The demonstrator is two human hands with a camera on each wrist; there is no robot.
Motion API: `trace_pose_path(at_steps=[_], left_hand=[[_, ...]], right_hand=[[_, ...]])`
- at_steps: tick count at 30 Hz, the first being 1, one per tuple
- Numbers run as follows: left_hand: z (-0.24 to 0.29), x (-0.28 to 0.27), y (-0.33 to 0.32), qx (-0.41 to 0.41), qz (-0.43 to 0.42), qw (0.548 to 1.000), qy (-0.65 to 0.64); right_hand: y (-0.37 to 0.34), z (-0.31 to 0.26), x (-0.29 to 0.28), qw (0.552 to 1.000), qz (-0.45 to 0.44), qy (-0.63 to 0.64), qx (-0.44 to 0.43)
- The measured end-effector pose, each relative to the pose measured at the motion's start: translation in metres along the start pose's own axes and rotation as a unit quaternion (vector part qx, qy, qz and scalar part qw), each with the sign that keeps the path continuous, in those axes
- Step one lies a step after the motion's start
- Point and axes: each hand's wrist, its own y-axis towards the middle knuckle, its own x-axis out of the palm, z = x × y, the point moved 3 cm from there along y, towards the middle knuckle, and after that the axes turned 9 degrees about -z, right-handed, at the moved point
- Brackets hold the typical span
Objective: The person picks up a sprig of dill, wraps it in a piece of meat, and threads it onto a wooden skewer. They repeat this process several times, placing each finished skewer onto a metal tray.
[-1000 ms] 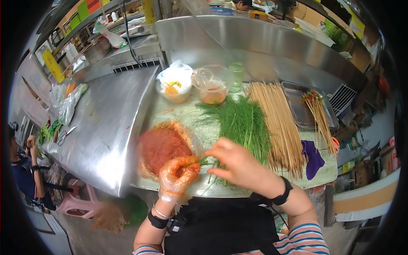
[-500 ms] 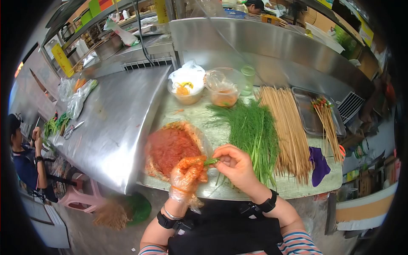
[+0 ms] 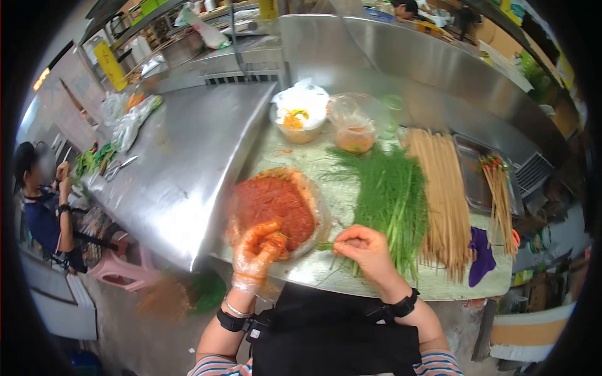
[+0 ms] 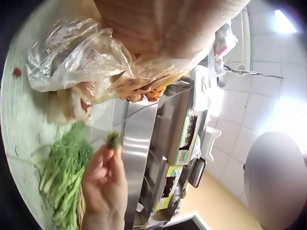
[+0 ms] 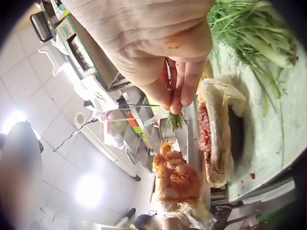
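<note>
Seemingly mid-bundling, the right hand (image 3: 365,248) pinches a green tuft (image 5: 175,122); the left hand (image 3: 256,250) curls, contents unclear; next calls for bringing the tuft left.

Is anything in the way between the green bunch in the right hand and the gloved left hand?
Nothing visible: the right wrist view shows a clear gap between the herb bunch, pinched by the right hand, and the gloved left hand.
</note>
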Motion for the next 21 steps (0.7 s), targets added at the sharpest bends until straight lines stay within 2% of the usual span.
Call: trace_pose_path(at_steps=[2, 5, 8, 9, 12, 13, 16, 21], left_hand=[[0.01, -0.029, -0.002, 0.042, 0.033, 0.998, 0.035], [0.02, -0.064, 0.0, 0.052, 0.102, 0.987, 0.117], [0.028, -0.077, 0.009, 0.045, 0.063, 0.97, 0.231], [0.038, -0.067, 0.015, 0.059, 0.058, 0.93, 0.359], [0.036, -0.051, 0.032, 0.148, -0.037, 0.821, 0.55], [0.04, -0.038, 0.035, 0.116, -0.062, 0.819, 0.559], [0.034, -0.019, 0.041, 0.111, -0.154, 0.788, 0.585], [0.02, -0.007, 0.053, 0.072, -0.191, 0.72, 0.664]], right_hand=[[-0.003, 0.013, -0.004, 1.0, -0.012, -0.022, 0.007], [-0.009, 0.031, -0.016, 0.998, -0.018, -0.064, 0.005], [-0.014, 0.048, -0.031, 1.0, 0.003, -0.019, 0.006], [-0.015, 0.048, -0.033, 1.0, 0.007, -0.01, 0.005], [-0.016, 0.054, -0.038, 1.0, -0.003, 0.012, 0.007], [-0.015, 0.054, -0.038, 1.0, -0.008, 0.016, 0.007], [-0.015, 0.052, -0.037, 0.999, -0.015, 0.027, 0.009], [-0.014, 0.051, -0.036, 0.999, -0.017, 0.038, 0.014]])
